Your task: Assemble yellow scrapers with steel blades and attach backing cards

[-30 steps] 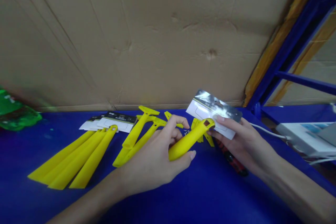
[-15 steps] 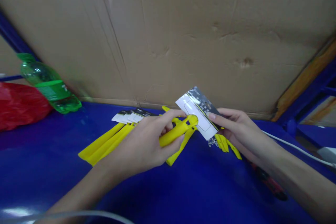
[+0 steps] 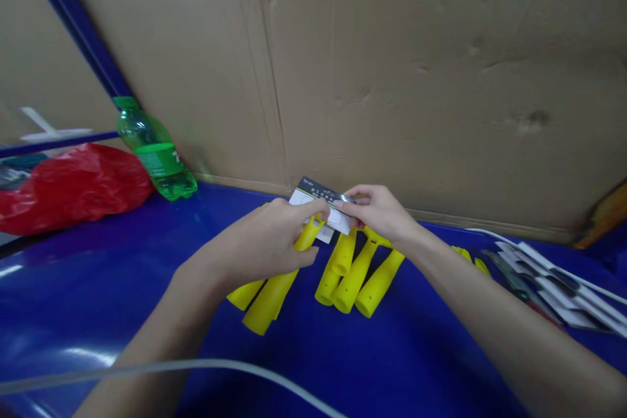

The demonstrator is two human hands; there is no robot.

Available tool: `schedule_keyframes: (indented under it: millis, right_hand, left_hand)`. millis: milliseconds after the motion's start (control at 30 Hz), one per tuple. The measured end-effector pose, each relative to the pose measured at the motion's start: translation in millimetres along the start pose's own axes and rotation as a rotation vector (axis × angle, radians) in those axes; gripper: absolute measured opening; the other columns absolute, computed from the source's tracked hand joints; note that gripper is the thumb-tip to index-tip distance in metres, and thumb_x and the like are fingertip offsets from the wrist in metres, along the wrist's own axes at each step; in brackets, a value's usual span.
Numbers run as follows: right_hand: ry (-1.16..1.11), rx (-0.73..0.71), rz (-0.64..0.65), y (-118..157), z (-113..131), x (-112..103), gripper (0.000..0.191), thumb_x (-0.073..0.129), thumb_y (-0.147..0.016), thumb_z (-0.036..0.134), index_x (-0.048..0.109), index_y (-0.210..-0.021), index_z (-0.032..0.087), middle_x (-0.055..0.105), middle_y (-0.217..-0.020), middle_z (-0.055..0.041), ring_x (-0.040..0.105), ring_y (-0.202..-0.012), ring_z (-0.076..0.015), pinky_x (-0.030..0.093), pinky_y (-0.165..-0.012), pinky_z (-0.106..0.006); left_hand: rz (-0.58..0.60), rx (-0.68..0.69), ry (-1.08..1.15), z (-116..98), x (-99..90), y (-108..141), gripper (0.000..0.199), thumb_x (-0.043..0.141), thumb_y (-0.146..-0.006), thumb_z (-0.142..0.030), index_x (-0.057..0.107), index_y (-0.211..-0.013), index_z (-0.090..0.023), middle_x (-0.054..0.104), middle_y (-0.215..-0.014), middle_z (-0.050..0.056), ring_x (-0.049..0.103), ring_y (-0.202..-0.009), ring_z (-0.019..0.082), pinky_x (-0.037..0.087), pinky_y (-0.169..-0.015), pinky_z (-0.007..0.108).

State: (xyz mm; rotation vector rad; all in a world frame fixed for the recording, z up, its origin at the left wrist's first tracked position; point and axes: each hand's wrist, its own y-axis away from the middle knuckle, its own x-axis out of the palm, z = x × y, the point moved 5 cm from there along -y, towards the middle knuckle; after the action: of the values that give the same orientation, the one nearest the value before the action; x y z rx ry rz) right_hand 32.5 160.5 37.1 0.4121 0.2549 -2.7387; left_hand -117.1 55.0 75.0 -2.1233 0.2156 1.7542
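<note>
My left hand (image 3: 269, 238) is curled over a hollow yellow plastic handle (image 3: 274, 297), fingers at its narrow end and the thumb along its side. A black-and-white printed card (image 3: 321, 194) meets that narrow end. My right hand (image 3: 379, 212) pinches the card's right edge between thumb and fingers. Another yellow handle (image 3: 240, 295) lies under my left hand, and part of a second card (image 3: 325, 234) shows below the first. Several loose yellow handles (image 3: 355, 281) lie on the blue table just below my right hand.
A green plastic bottle (image 3: 159, 160) leans against the cardboard wall (image 3: 416, 78), beside a red plastic bag (image 3: 78, 186). Stacked cards (image 3: 558, 281) and a dark tool lie right of my right forearm. A white cable (image 3: 235, 364) crosses the near foreground.
The view has turned to the right-to-left side, showing more of the left. Both hands brought the card and handle down and left, over the carded handles on the table.
</note>
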Motion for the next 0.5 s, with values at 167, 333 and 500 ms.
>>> schedule_keyframes:
  millis: [167,333,500]
  right_hand:
    - [0.244,-0.015,-0.002,-17,-10,15,0.013,0.082,-0.080,0.013,0.078,-0.092,0.017,0.073,-0.066,-0.0026,0.070,-0.063,-0.0194,0.055,-0.063,-0.031]
    - [0.418,-0.065,-0.032,-13,-6,18,0.039,0.081,-0.076,0.007,0.078,-0.113,0.018,0.082,-0.107,-0.0104,0.077,-0.094,-0.0239,0.059,-0.083,-0.034]
    - [0.587,-0.125,-0.067,7,1,10,0.011,0.073,-0.082,0.010,0.075,-0.088,0.020,0.079,-0.099,-0.0105,0.074,-0.096,-0.0288,0.053,-0.088,-0.041]
  left_hand:
    - [0.087,-0.059,-0.146,14,18.0,-4,0.040,0.066,-0.081,-0.025,0.064,-0.121,-0.024,0.070,-0.084,0.003,0.066,-0.080,0.028,0.042,-0.067,0.035]
    - [0.090,-0.112,-0.170,24,28.4,-6,0.038,0.065,-0.078,-0.026,0.062,-0.114,-0.017,0.074,-0.096,0.013,0.072,-0.089,0.035,0.046,-0.069,0.038]
    - [0.107,-0.148,-0.192,17,32.7,-6,0.028,0.066,-0.079,-0.027,0.066,-0.104,-0.017,0.074,-0.084,0.012,0.073,-0.083,0.038,0.048,-0.068,0.040]
